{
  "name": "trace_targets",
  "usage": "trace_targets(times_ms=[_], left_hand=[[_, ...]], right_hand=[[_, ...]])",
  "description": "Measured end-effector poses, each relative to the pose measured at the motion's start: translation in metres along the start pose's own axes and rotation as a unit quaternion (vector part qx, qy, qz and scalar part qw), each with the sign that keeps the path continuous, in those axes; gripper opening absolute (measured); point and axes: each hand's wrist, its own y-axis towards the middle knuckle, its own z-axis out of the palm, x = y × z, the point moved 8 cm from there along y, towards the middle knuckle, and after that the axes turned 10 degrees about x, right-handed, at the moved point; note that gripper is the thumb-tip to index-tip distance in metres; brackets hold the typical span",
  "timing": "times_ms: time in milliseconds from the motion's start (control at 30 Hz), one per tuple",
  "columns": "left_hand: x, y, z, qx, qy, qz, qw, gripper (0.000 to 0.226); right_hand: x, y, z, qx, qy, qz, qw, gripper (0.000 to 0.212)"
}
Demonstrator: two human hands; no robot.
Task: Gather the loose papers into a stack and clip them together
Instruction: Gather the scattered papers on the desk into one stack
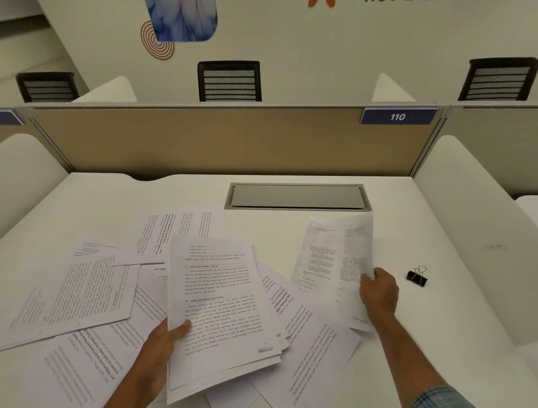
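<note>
While left hand grips a small stack of gathered papers, right hand pinches a single sheet; binder clip lies nearby on desk.

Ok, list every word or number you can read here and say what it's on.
"110": blue tag on the desk divider.
"SPEED-POST": bottom corner of the top sheet in the left hand.
Print on the sheet in the right hand and the loose papers: too small and blurred.
Wall lettering at the top edge: cut off, unreadable.
</note>
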Motion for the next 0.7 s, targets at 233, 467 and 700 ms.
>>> trace_targets(times_ms=[233,467,700], left_hand=[[0.003,-0.002,-0.011,0.01,-0.005,-0.005,1.0,0.048],[0.005,-0.013,-0.006,0.048,-0.006,-0.045,0.998,0.042],[0.009,-0.025,-0.008,0.066,-0.008,-0.059,0.996,0.041]], right_hand=[[0.034,0.004,-0.061,-0.113,0.126,-0.093,0.981,0.015],[0.08,-0.004,-0.04,0.07,0.251,-0.11,0.959,0.009],[0.081,-0.084,0.091,0.332,0.203,-0.066,0.919,0.007]])
